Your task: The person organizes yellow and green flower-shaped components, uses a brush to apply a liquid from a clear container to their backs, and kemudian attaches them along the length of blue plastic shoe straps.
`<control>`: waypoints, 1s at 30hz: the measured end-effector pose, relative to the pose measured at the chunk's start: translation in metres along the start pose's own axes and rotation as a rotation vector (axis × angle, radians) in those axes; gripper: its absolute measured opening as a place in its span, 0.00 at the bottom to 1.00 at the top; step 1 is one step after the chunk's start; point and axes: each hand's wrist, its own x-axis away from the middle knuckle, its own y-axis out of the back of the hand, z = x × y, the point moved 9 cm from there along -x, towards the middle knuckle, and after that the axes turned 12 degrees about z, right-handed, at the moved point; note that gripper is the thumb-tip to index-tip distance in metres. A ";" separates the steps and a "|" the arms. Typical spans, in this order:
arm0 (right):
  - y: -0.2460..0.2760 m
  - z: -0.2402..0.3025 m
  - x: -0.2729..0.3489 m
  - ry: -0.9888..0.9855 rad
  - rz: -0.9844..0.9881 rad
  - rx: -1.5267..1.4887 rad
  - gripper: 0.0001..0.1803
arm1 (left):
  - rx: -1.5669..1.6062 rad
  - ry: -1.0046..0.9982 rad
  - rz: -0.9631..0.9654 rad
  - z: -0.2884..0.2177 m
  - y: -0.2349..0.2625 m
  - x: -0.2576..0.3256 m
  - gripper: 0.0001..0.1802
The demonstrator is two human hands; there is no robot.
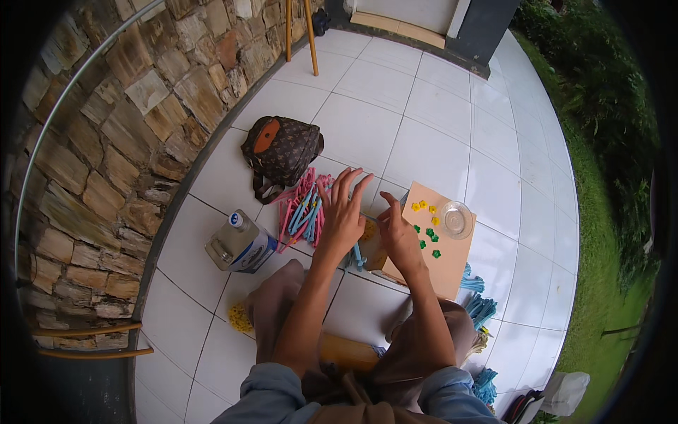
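Note:
My left hand (pixel 343 218) is raised in front of me with its fingers spread and nothing visible in them. Close to its right, my right hand (pixel 401 244) has the index finger stretched out, apart from the thumb; its other fingers are partly hidden. Below and between the hands are a round yellow item (pixel 369 230) and a light blue strip (pixel 359 257), both partly covered. A pile of pink and blue strips (pixel 305 212) lies beyond my left hand. Beside my right hand is a light brown board (pixel 446 272) bearing yellow flower pieces (pixel 424 205), green flower pieces (pixel 431 234) and a clear round dish (pixel 457 220).
A patterned brown backpack (pixel 286 150) and a clear jug with a blue label (pixel 241 244) stand at left on white tiles. Blue bundles (pixel 482 311) line the right side. A yellow cluster (pixel 240 318) lies by my left leg. A stone wall (pixel 120 162) borders the left.

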 end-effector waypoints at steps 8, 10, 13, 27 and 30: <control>0.114 0.035 0.044 0.261 -0.472 0.383 0.25 | 0.305 0.001 0.520 -0.009 -0.064 -0.014 0.13; 0.131 -0.015 0.077 0.092 -0.738 0.030 0.24 | 0.459 0.055 0.570 -0.005 -0.090 -0.007 0.15; 0.112 -0.083 0.074 -0.099 -0.679 -0.743 0.28 | 0.733 0.147 0.555 -0.008 -0.118 -0.013 0.18; 0.131 -0.093 0.089 -0.061 -0.291 -1.350 0.22 | 0.697 -0.170 0.620 -0.110 -0.114 -0.012 0.14; 0.143 -0.093 0.097 -0.019 -0.323 -1.360 0.22 | 0.700 -0.187 0.711 -0.126 -0.115 -0.011 0.14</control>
